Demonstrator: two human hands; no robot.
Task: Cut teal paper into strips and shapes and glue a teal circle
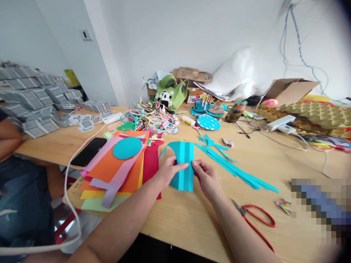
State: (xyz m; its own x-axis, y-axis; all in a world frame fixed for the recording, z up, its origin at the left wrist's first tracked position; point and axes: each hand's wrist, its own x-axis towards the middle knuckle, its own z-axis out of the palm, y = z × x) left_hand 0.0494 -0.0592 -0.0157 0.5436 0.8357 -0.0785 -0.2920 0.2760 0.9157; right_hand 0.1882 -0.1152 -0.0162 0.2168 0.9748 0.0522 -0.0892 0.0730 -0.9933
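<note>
Between my hands is a turquoise paper sheet [181,149] with upright fold lines and a curved cut-out on its left side. My left hand [168,172] grips it from the left, thumb lying across its front. At the right edge, my right hand [204,174] pinches it between thumb and fingers. Turquoise paper strips [236,170] lie on the table to the right of the sheet. Red-handled scissors [253,215] rest by my right forearm. Left of my left hand is a stack of coloured paper [109,170], topped by a turquoise paper circle [127,148].
A black phone [89,151] lies beside the paper stack, near a white cable [67,182]. Behind are tangled craft scraps [148,117], a green bag [171,95] and a dotted turquoise disc [208,122]. Egg-tray foam [315,117] stands at right. Another person sits at far left.
</note>
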